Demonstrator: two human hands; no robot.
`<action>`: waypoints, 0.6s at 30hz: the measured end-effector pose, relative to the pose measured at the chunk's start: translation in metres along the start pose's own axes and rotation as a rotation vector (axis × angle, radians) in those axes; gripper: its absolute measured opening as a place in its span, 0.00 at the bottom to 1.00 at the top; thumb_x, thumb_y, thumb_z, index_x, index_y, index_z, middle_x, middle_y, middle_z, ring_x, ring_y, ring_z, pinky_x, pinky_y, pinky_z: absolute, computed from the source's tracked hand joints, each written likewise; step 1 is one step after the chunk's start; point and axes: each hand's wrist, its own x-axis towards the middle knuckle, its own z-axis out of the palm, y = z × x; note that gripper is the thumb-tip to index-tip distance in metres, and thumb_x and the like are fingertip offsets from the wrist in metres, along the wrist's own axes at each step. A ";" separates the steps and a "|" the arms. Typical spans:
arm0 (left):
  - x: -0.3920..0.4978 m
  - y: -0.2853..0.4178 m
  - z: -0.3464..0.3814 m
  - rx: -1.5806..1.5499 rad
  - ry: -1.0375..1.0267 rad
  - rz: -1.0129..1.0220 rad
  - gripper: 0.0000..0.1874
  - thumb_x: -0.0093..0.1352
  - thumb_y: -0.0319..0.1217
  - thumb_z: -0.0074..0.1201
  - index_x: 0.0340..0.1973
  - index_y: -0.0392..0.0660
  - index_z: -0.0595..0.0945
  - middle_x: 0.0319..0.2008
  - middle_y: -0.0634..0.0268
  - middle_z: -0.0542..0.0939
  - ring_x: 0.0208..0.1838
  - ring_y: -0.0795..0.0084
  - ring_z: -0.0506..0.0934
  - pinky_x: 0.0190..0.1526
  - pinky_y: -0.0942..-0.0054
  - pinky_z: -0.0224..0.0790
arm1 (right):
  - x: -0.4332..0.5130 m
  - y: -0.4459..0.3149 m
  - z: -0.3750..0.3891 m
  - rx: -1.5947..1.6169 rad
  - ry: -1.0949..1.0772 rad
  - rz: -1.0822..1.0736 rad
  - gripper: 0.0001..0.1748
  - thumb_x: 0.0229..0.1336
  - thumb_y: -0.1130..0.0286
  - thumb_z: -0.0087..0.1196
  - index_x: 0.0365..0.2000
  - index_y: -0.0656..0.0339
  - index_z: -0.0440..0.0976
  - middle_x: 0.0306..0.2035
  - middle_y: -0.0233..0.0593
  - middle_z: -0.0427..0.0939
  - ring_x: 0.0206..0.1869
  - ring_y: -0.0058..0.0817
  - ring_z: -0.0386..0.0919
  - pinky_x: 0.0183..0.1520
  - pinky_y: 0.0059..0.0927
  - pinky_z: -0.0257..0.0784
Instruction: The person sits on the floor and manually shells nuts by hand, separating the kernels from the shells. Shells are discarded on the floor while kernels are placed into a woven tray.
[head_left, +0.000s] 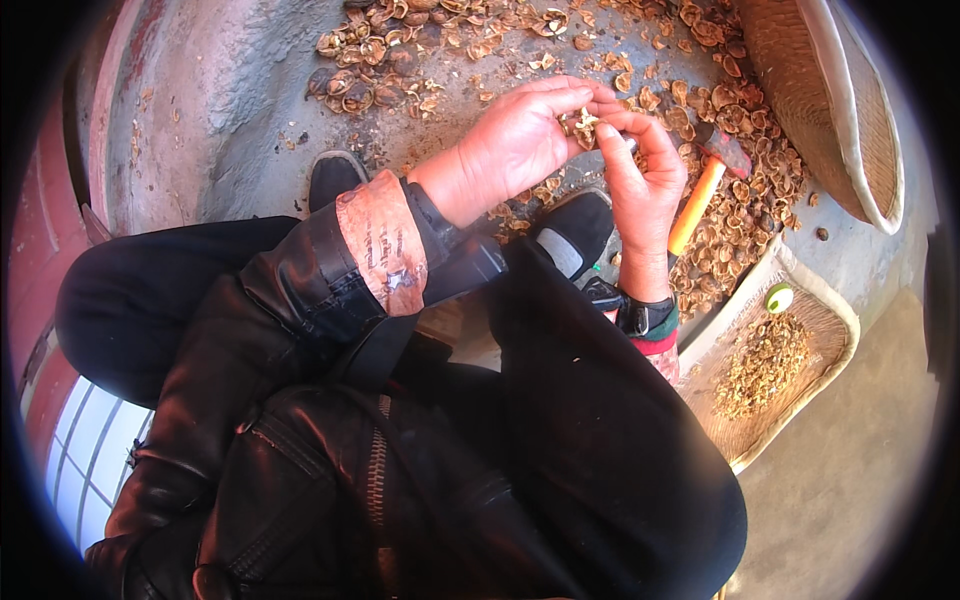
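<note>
My left hand (525, 135), palm up, reaches in from the left with its fingers curled around small walnut pieces. Against its fingertips, my right hand (645, 165) pinches a piece of cracked walnut (585, 127) between thumb and finger. A small shiny metal part shows behind the right thumb; what it belongs to is hidden. Just beyond the right wrist, a hammer (701, 202) with a yellow-orange handle and red and black head lies on a heap of walnut shells (739, 247).
A woven tray (832, 375) at the right holds walnut kernels (765, 367) and a green and white round object (779, 298). A large woven basket (817, 97) stands at upper right. More walnuts and shells (367, 75) lie at upper left, beyond my shoes (574, 232).
</note>
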 end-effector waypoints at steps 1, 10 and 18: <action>-0.002 -0.001 -0.001 -0.005 -0.011 -0.018 0.13 0.69 0.28 0.42 0.44 0.34 0.74 0.44 0.55 0.75 0.49 0.65 0.73 0.51 0.66 0.67 | 0.000 -0.001 -0.001 -0.010 0.018 0.027 0.03 0.50 0.77 0.55 0.28 0.64 0.74 0.26 0.26 0.76 0.30 0.12 0.69 0.35 0.15 0.66; -0.005 0.004 -0.006 -0.028 -0.062 -0.169 0.11 0.67 0.28 0.47 0.42 0.37 0.75 0.41 0.59 0.75 0.42 0.70 0.75 0.41 0.72 0.72 | 0.001 -0.005 -0.003 0.050 0.065 0.066 0.07 0.50 0.76 0.57 0.32 0.63 0.75 0.28 0.27 0.77 0.27 0.10 0.69 0.31 0.13 0.64; -0.002 0.002 -0.008 0.062 -0.018 -0.099 0.11 0.66 0.27 0.48 0.43 0.38 0.75 0.42 0.62 0.76 0.45 0.74 0.74 0.50 0.72 0.67 | -0.002 -0.012 -0.003 -0.200 -0.003 -0.122 0.09 0.47 0.75 0.59 0.33 0.63 0.76 0.26 0.23 0.74 0.24 0.08 0.62 0.25 0.11 0.58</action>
